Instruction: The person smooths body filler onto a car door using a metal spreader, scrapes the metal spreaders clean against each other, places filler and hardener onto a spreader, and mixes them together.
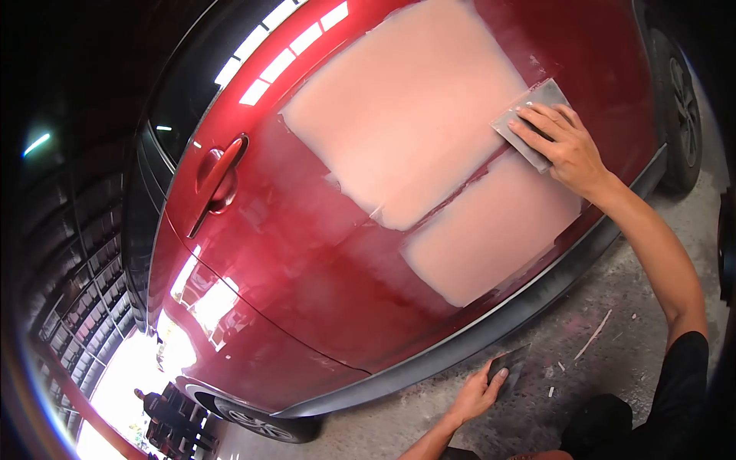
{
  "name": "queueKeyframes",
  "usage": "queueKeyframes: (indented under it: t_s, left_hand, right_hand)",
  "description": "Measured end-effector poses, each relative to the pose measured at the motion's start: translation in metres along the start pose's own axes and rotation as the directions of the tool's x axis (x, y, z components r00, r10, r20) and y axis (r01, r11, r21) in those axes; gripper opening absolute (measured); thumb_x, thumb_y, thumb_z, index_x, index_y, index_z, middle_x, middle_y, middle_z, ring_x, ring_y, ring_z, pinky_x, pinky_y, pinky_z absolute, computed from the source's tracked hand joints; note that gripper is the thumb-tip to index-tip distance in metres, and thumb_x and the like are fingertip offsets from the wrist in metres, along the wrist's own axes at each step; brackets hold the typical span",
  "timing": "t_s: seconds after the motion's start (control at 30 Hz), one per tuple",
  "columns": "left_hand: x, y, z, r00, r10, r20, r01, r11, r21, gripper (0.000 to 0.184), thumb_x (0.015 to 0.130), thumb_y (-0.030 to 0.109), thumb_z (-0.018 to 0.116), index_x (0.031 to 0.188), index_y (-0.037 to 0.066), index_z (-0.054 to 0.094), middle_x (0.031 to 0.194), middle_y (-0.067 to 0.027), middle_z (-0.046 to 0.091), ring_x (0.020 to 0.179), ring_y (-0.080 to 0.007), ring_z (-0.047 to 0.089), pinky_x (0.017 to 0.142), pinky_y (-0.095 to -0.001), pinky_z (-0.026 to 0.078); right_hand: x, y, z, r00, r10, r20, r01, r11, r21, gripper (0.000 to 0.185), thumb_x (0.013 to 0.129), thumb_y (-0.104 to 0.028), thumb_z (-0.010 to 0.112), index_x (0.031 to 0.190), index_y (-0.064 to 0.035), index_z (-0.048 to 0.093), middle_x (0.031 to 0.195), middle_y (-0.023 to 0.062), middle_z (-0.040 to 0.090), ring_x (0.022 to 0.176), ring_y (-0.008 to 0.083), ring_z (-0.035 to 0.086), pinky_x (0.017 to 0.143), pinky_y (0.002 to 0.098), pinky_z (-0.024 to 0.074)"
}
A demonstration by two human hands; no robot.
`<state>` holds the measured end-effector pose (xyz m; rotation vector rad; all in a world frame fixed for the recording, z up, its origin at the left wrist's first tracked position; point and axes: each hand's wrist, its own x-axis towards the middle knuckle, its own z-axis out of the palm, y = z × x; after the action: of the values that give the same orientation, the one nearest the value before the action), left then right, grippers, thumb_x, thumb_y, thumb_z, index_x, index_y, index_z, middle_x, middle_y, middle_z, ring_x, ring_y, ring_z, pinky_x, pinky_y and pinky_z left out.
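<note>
My right hand (569, 149) presses a flat grey rectangular sanding pad (550, 93) against the red car door (291, 230). The pad lies across the right edge of a large pale pink filler patch (414, 100). Below that patch, past a dark red strip, is a smaller filler patch (491, 238). Down by the floor, under the door's lower edge, my left hand (477, 399) pinches a thin dark flat piece (509, 362); whether it is a spreader or a sheet I cannot tell.
A red door handle (220, 176) sticks out at left. The black sill trim (460, 345) runs along the bottom, between a wheel (678, 107) at right and another wheel (261, 420) at lower left. Scraps lie on the concrete floor (606, 307). A person (165, 410) stands far off.
</note>
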<state>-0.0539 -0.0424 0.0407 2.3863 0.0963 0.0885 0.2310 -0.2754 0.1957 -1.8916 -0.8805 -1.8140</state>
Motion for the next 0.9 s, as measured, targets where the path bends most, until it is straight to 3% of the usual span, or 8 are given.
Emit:
queueKeyframes:
  t_s: [0.17, 0.37, 0.43, 0.47, 0.53, 0.63, 0.73, 0.9]
  left_hand:
    - [0.004, -0.004, -0.002, 1.0, -0.014, -0.001, 0.014, 1.0, 0.02, 0.046, 0.096, 0.035, 0.049, 0.132, 0.007, 0.045, 0.05, -0.0109, 0.047, 0.044, -0.0159, 0.048, 0.048, -0.032, 0.039]
    - [0.0, -0.001, -0.004, 1.0, 0.002, 0.018, -0.002, 1.0, 0.03, 0.046, 0.095, 0.035, 0.05, 0.131, 0.007, 0.045, 0.05, -0.0131, 0.048, 0.042, -0.0208, 0.05, 0.047, -0.0351, 0.039]
    - [0.0, 0.0, -0.004, 1.0, -0.012, 0.027, 0.011, 0.999, 0.032, 0.046, 0.095, 0.035, 0.05, 0.131, 0.007, 0.046, 0.05, -0.0137, 0.049, 0.042, -0.0227, 0.051, 0.047, -0.0362, 0.039]
    - [-0.002, -0.001, -0.004, 1.0, -0.009, 0.029, 0.008, 0.999, 0.045, 0.046, 0.095, 0.035, 0.05, 0.131, 0.007, 0.046, 0.052, -0.0143, 0.051, 0.044, -0.024, 0.053, 0.048, -0.0357, 0.041]
    - [-0.004, -0.01, -0.005, 1.0, -0.012, 0.026, 0.01, 0.998, 0.058, 0.046, 0.095, 0.035, 0.05, 0.132, 0.007, 0.046, 0.054, -0.0149, 0.052, 0.046, -0.0252, 0.055, 0.05, -0.0351, 0.042]
    - [-0.003, -0.025, -0.001, 0.995, 0.085, -0.046, -0.084, 0.996, 0.029, 0.046, 0.095, 0.035, 0.05, 0.132, 0.008, 0.045, 0.058, -0.0152, 0.055, 0.051, -0.0236, 0.057, 0.055, -0.0331, 0.045]
    - [-0.001, -0.021, -0.004, 1.0, -0.002, -0.001, 0.002, 1.0, -0.018, 0.045, 0.097, 0.033, 0.049, 0.135, 0.01, 0.042, 0.057, -0.0144, 0.052, 0.047, -0.0174, 0.046, 0.048, -0.0332, 0.036]
    - [-0.003, -0.003, -0.003, 0.994, 0.102, -0.034, -0.104, 0.993, -0.058, 0.042, 0.097, 0.031, 0.049, 0.135, 0.013, 0.043, 0.056, -0.0135, 0.05, 0.047, -0.017, 0.046, 0.048, -0.0321, 0.036]
  right_hand:
    - [-0.004, 0.001, 0.018, 0.998, 0.067, 0.0, -0.067, 0.989, 0.129, 0.058, 0.073, 0.009, 0.055, 0.126, -0.0158, 0.056, 0.131, 0.0032, 0.052, 0.121, 0.0223, 0.047, 0.1, 0.0397, 0.0361]
    - [-0.02, 0.002, -0.01, 0.987, 0.056, 0.152, -0.079, 0.986, 0.149, 0.066, 0.068, 0.008, 0.057, 0.129, -0.0146, 0.052, 0.13, 0.0061, 0.051, 0.119, 0.0257, 0.048, 0.1, 0.0398, 0.0366]
    - [-0.009, 0.01, -0.008, 0.888, 0.46, 0.005, -0.452, 0.869, 0.201, 0.063, 0.07, 0.003, 0.056, 0.131, -0.0109, 0.05, 0.129, 0.0088, 0.051, 0.116, 0.0288, 0.049, 0.1, 0.0386, 0.037]
    - [-0.002, 0.017, -0.001, 0.802, 0.597, 0.034, -0.587, 0.775, 0.236, 0.061, 0.072, -0.001, 0.053, 0.132, -0.0075, 0.048, 0.128, 0.0109, 0.05, 0.114, 0.031, 0.049, 0.099, 0.0377, 0.0378]
    - [0.009, 0.016, 0.011, 0.747, 0.659, 0.09, -0.66, 0.716, 0.227, 0.061, 0.071, -0.001, 0.051, 0.131, -0.0067, 0.049, 0.127, 0.0116, 0.05, 0.116, 0.03, 0.048, 0.096, 0.0384, 0.0394]
    - [0.018, -0.029, 0.012, 0.818, 0.558, 0.141, -0.575, 0.794, 0.197, 0.063, 0.067, 0.002, 0.051, 0.129, -0.0073, 0.051, 0.125, 0.0107, 0.051, 0.116, 0.0279, 0.048, 0.094, 0.0388, 0.039]
    - [0.008, -0.082, 0.007, 0.907, 0.411, 0.094, -0.422, 0.889, 0.18, 0.063, 0.064, 0.002, 0.055, 0.125, -0.008, 0.054, 0.122, 0.0095, 0.053, 0.115, 0.0261, 0.049, 0.094, 0.0397, 0.0372]
    - [-0.007, -0.077, -0.01, 0.988, 0.035, 0.152, -0.065, 0.978, 0.2, 0.061, 0.062, 0.0, 0.064, 0.122, -0.01, 0.057, 0.119, 0.0079, 0.055, 0.112, 0.0245, 0.05, 0.095, 0.0405, 0.0354]
